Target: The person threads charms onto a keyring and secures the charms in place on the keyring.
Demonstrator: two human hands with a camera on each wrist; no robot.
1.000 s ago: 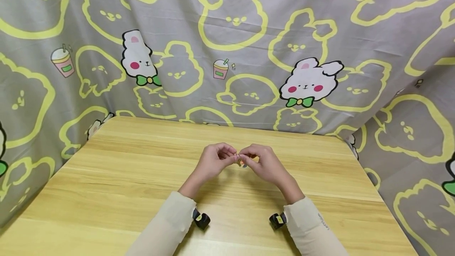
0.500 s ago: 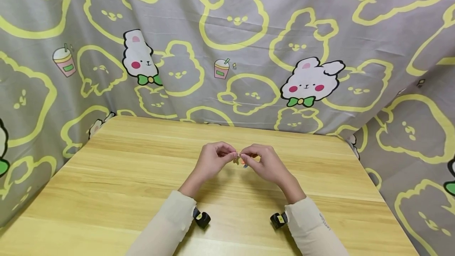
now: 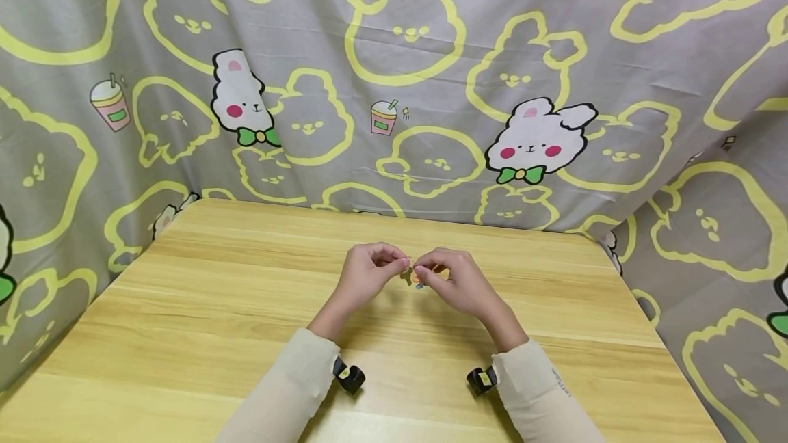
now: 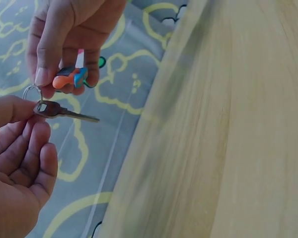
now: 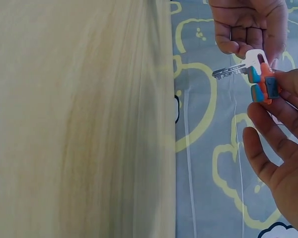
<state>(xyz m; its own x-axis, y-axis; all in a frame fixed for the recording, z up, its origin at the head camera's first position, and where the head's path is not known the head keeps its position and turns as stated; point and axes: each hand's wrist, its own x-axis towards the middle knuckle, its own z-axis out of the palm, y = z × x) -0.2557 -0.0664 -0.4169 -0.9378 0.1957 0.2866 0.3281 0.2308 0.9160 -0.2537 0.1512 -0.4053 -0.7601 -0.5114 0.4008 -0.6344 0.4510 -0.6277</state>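
A metal key hangs on a thin key ring between the two hands, above the table. The left hand pinches the ring between thumb and fingertips beside the key's head. From the other side the right hand pinches the ring, with the small orange and blue charm below its thumb. In the right wrist view the key's toothed blade points left, away from the right palm. The fingertips hide part of the ring.
The hands are over a wood-grain table. A grey curtain with yellow outlines and rabbit prints stands behind and at both sides. Black wrist cameras sit at the sleeve cuffs.
The key and charm swing slightly under the fingers, coming into view more separately than a second ago. The left fingertips have moved slightly up and left; both hands keep their pinch.
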